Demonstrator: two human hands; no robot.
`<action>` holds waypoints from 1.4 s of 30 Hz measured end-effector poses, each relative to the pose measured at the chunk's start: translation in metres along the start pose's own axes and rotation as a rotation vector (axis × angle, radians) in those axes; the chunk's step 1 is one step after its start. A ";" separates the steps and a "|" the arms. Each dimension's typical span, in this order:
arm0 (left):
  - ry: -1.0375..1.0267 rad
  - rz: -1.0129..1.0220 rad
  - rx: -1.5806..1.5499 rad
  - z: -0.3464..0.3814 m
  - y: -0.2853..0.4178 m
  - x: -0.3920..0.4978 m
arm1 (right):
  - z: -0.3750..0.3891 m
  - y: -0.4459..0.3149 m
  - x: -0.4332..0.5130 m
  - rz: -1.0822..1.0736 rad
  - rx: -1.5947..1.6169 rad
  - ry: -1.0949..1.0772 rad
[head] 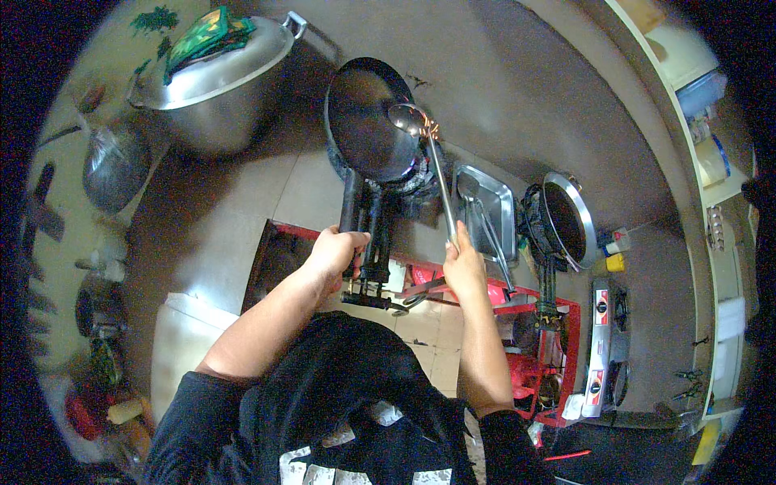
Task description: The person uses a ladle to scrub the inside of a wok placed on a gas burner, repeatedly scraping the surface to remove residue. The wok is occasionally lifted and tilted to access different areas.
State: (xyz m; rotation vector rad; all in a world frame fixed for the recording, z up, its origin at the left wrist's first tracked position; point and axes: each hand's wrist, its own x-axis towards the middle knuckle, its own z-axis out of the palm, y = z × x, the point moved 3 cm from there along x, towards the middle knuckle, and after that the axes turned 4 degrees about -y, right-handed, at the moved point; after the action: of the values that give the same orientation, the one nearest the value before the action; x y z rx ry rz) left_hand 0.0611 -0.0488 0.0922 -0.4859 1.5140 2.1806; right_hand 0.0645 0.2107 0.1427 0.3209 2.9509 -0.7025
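Observation:
My left hand (342, 251) is closed round the handle of a dark wok (370, 121), which sits tilted over a black gas burner (418, 179). In my right hand (464, 260) is the long metal handle of a ladle (411, 120). The ladle's bowl is at the wok's right rim, and small orange sparks or flames show beside it. Whether the ladle touches the wok, and what the wok holds, I cannot tell.
A rectangular metal tray (512, 212) with a long-handled utensil lies right of the burner, then a second pan (570, 221) on another burner. A two-burner gas stove (600, 351) stands at right. Back left is a large lidded metal pot (218, 115) with green cloth (209, 39) on its lid.

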 end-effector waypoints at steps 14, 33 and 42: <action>0.022 0.022 0.003 -0.004 -0.007 0.008 | 0.016 0.021 0.008 -0.097 0.066 0.066; -0.030 0.007 -0.019 -0.005 -0.011 0.010 | 0.014 0.037 -0.055 -0.023 0.007 0.030; 0.012 0.013 0.027 -0.004 -0.011 0.005 | 0.019 0.026 -0.008 -0.126 -0.073 0.067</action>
State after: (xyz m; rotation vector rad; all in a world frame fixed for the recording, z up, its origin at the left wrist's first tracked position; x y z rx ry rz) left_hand 0.0629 -0.0487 0.0795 -0.4832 1.5544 2.1679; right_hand 0.0790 0.2235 0.1152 0.1563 3.0738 -0.6075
